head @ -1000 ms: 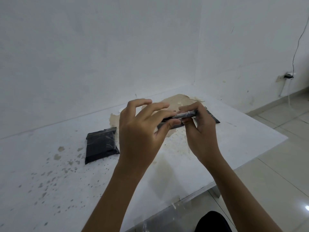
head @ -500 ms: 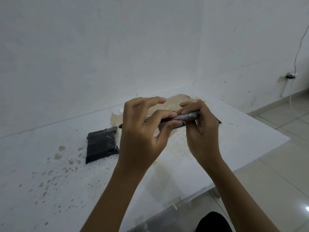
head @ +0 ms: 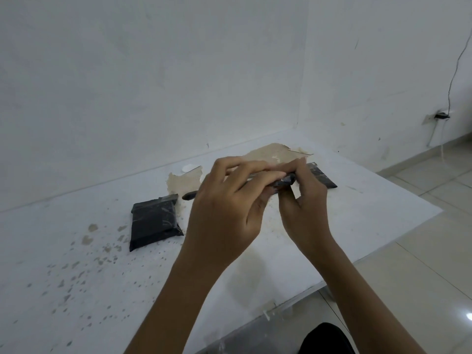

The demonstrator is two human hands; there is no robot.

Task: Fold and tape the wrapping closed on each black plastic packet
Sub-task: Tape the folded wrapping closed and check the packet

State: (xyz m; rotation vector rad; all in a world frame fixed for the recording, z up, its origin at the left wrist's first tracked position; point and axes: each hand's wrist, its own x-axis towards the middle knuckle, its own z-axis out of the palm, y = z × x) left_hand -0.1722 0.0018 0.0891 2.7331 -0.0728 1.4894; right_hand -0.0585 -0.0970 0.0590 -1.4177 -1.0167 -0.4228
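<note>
Head view: both hands hold one black packet [head: 283, 181] above the desk [head: 357, 213], at about 12 o'clock from the wrists. The left hand [head: 227, 213] curls its fingers over the packet's top edge; the right hand [head: 304, 208] pinches its end. It looks light, thin and slick, so gripping the folded edges seems safest. Another packet [head: 153, 223] lies at 9 o'clock, a third [head: 323, 176] at 2 o'clock. No containers show.

Bare table [head: 357, 221] to my right, easy passage there. On my left a wrapped packet [head: 154, 222] lies in the way, another packet [head: 322, 177] sits behind my hands (wall close behind).
</note>
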